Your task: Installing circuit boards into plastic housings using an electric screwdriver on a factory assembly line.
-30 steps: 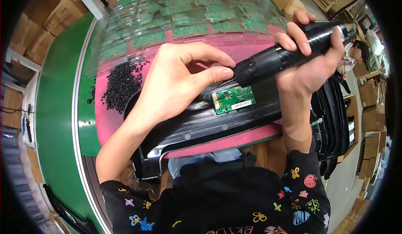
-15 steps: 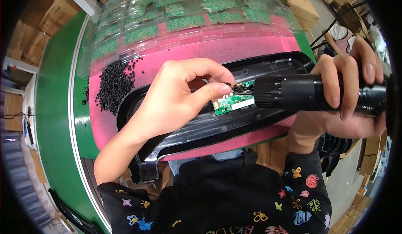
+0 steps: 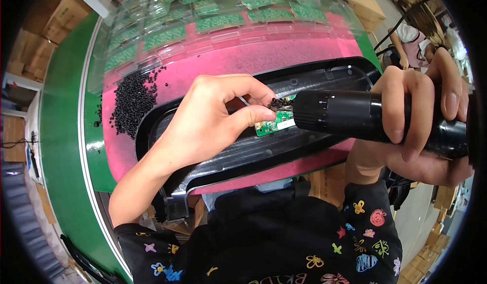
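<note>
My right hand wraps around a thick black electric screwdriver, held nearly level with its collar pointing left. The tool's collar hides part of a green circuit board below. My left hand pinches several small black screws between thumb and fingers, close beside the collar and above the board. The board lies inside a long black plastic housing; the left hand and forearm cover part of that housing. The screwdriver's bit cannot be made out.
A heap of small black screws lies on the pink mat at the left. Clear plastic trays with green boards cover the table's far side. Another person is at the far right. Cardboard boxes stand behind.
The screwdriver's collar end has shifted slightly left, closer to the left fingers, and its rear has dipped. The whole scene sits a little further left in the picture. Both holds are unchanged.
</note>
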{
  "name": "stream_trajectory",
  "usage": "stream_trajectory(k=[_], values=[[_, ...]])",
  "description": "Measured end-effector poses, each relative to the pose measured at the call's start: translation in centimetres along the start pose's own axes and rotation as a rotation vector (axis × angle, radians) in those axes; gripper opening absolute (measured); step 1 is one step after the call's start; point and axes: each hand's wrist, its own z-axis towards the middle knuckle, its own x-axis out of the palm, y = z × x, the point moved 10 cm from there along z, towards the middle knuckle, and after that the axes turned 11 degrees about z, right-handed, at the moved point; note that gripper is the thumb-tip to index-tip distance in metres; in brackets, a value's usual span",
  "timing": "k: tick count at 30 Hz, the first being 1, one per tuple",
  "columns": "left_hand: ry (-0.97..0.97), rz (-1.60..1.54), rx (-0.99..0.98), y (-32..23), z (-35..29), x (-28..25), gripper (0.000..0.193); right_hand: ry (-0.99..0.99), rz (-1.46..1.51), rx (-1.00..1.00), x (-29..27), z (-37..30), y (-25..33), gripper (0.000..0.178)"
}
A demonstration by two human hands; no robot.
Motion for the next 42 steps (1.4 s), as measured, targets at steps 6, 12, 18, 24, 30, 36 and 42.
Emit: stream_trajectory(k=[6,12,18,24,30,36,42], values=[[0.02,0.029,-0.014,0.9,-0.4,0.3,0.013,0.042,-0.012,-0.032,-0.5,0.0,-0.3,0.042],[-0.04,0.107,0.035,0.7,0.0,-0.2,0.017,0.302,-0.062,0.176,-0.5,1.7,-1.0,0.053],[0.067,0.315,0.022,1.3,0.0,0.9,0.012,-0.086,0.01,0.216,-3.6,0.7,-5.9,0.063],[0.146,0.413,0.345,-0.9,-0.3,2.6,0.016,-0.638,0.444,0.107,-6.6,0.3,-6.1,0.065],[0.21,0.531,0.275,-0.2,-0.5,3.3,0.018,-0.179,-0.502,0.389,-6.6,0.5,-5.6,0.062],[0.2,0.513,0.258,0.1,-0.5,3.2,0.016,-0.153,-0.495,0.421,-6.7,0.6,-5.7,0.062],[0.229,0.56,0.242,0.1,-0.6,3.4,0.014,-0.401,0.012,0.333,-6.8,0.3,-6.9,0.062]])
